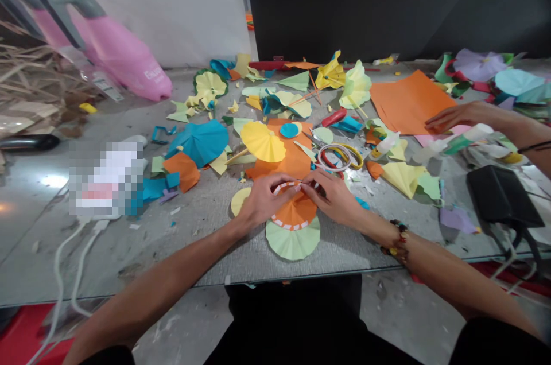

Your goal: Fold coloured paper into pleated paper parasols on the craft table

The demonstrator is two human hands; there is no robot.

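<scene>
An orange pleated paper disc [297, 213] with short white strips around its rim is in front of me. My left hand [266, 200] pinches its far left edge, with thumb and forefinger drawn together. My right hand [333, 197] grips the far right edge; its fingertips come close to the left thumb. What lies exactly between the fingertips is too small to tell. Beneath the orange disc, a pale green pleated paper disc [294, 244] lies on the table and shows on the near side. A pale yellow paper round [239, 202] is partly hidden behind my left hand.
Beyond my hands are a yellow paper umbrella [264, 141], a blue one [202, 144], scissors [333, 117], tape rings [334, 157] and scraps. Another person's hand [458, 115] rests on orange sheets [407, 101]. A cabled phone [107, 178] lies left, a black adapter [503, 195] right.
</scene>
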